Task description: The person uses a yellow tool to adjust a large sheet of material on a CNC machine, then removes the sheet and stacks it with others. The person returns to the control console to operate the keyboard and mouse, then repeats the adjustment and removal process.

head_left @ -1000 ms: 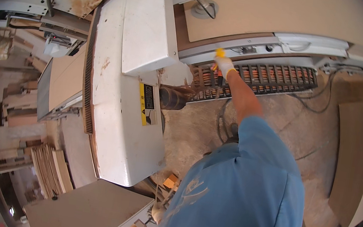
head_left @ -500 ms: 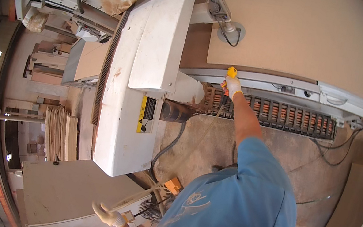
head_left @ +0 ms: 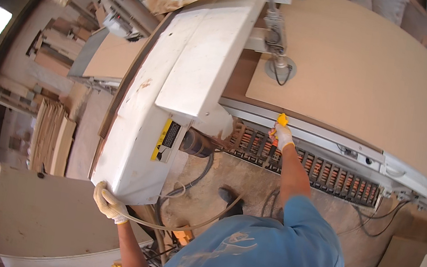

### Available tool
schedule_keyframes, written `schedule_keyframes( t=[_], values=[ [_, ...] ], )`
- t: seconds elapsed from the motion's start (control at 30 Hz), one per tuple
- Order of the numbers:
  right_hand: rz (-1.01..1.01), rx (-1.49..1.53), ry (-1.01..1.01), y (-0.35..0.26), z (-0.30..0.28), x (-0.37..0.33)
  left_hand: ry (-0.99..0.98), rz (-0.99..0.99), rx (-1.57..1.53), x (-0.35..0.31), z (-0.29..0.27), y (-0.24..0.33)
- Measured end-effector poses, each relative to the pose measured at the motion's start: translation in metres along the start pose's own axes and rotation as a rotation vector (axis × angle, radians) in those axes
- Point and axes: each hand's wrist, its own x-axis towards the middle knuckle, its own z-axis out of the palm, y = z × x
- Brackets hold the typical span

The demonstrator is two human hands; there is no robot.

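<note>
My right hand (head_left: 283, 135), in a whitish glove with a yellow fingertip area, is closed around a yellow-and-orange air gun (head_left: 282, 120) at the metal edge rail (head_left: 325, 133) of the machine bed. From the gun, a pale thin hose (head_left: 204, 224) hangs in a loop across the front of my body to the left. My left hand (head_left: 108, 203), also gloved, is at the lower corner of the white machine housing (head_left: 138, 149). Its fingers are curled where the hose reaches it, and their inner side is hidden.
A large tan board (head_left: 368, 74) lies on the bed, under a round suction-like pad (head_left: 280, 70). A cable chain (head_left: 319, 172) runs below the rail. Cables (head_left: 198, 178) lie on the floor by my shoe (head_left: 230, 199). Stacked boards (head_left: 51, 136) stand farther left.
My left hand has risen from the lower left to the housing corner, bringing the hose up with it. My view has turned and shifted; the right hand keeps the air gun at the rail.
</note>
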Motion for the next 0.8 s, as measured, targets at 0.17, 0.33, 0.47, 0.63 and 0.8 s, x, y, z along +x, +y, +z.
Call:
schedule_keyframes(
  t=[0.17, 0.33, 0.47, 0.63, 0.8],
  values=[
    [0.019, 0.165, 0.011, 0.022, 0.000, 0.031, 0.086, -0.013, -0.080, 0.009, 0.019, -0.006],
    [-0.159, 0.164, 0.252, 0.028, 0.029, 0.028, 0.112, -0.047, 0.018, 0.017, 0.013, -0.020],
    [-0.086, 0.111, 0.332, 0.027, 0.072, 0.017, 0.095, 0.066, -0.023, 0.032, 0.015, -0.049],
    [-0.132, 0.070, 0.210, 0.023, 0.104, 0.011, 0.072, 0.057, -0.012, 0.042, 0.033, -0.074],
    [-0.123, 0.115, 0.246, 0.032, 0.090, 0.023, 0.117, 0.065, -0.010, 0.040, 0.032, -0.083]
  ],
)
